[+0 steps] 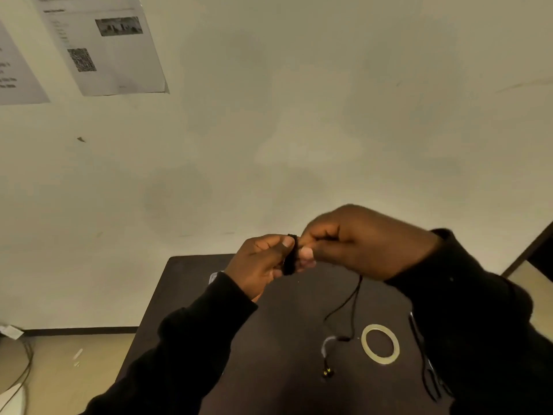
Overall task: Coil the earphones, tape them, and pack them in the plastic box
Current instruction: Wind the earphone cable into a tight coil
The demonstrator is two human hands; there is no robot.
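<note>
A tight black coil of earphone cord is pinched between my left hand and my right hand, both raised above the dark table. From under my right hand the loose cord hangs down to the table, ending in a pale earpiece and a small plug with yellow marks. A ring of clear tape lies flat on the table below my right wrist. A pale plastic edge, perhaps the box, peeks out behind my left wrist.
Scissors or a similar dark tool lie on the table's right side, partly under my right sleeve. A wall with printed sheets rises behind the table. Cables run over the floor at lower left.
</note>
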